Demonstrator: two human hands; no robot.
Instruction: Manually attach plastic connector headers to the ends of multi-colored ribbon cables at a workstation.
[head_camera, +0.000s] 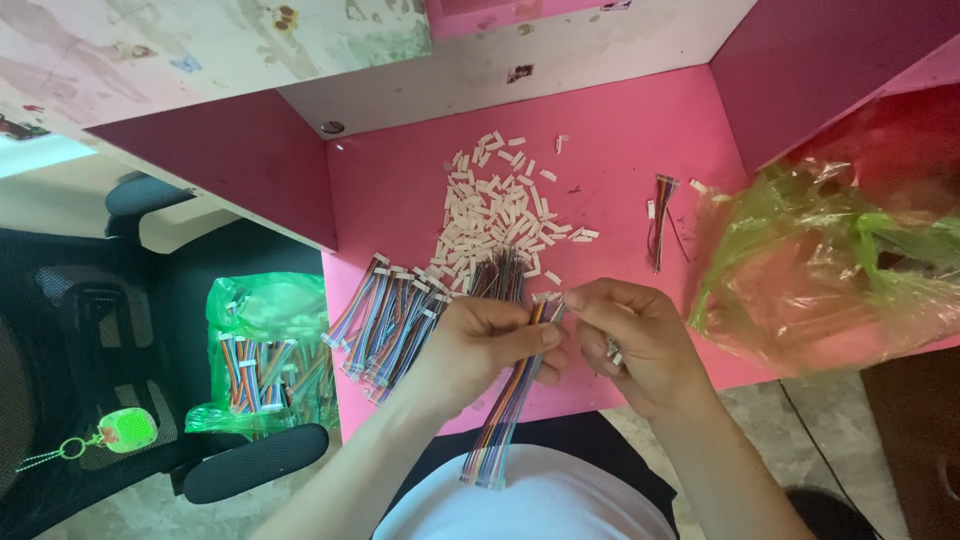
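Note:
My left hand (478, 345) grips a long bundle of multicoloured ribbon wires (503, 420) that hangs down toward my lap. My right hand (630, 335) pinches the upper end of the same bundle, with a small white connector held in its fingers. A pile of small white plastic connectors (495, 205) lies on the pink table (620, 130) just beyond my hands. Left of my left hand lie several finished wire bundles with white connectors (385, 315).
A green plastic bag (830, 260) covers the right side of the table. A single wire piece (660, 215) lies near it. Another green bag of wire bundles (265, 360) rests on a black chair at the left, with a green keychain (125, 430).

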